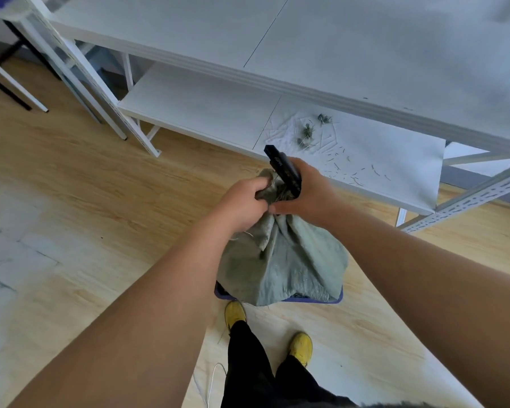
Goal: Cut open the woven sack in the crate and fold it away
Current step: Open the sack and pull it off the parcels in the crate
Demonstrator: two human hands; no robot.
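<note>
Cutting step in hand: left hand (pixel 242 201) clamps the gathered neck of the woven sack (pixel 286 260), right hand (pixel 304 192) grips a black utility knife (pixel 283 169); next, sever the tie.

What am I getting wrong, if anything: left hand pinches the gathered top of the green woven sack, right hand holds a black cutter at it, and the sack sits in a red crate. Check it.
One thing is wrong: the crate is blue-purple, not red, as the head view shows below the sack. The rest holds: the left hand pinches the gathered top and the right hand holds the black cutter at it.
</note>
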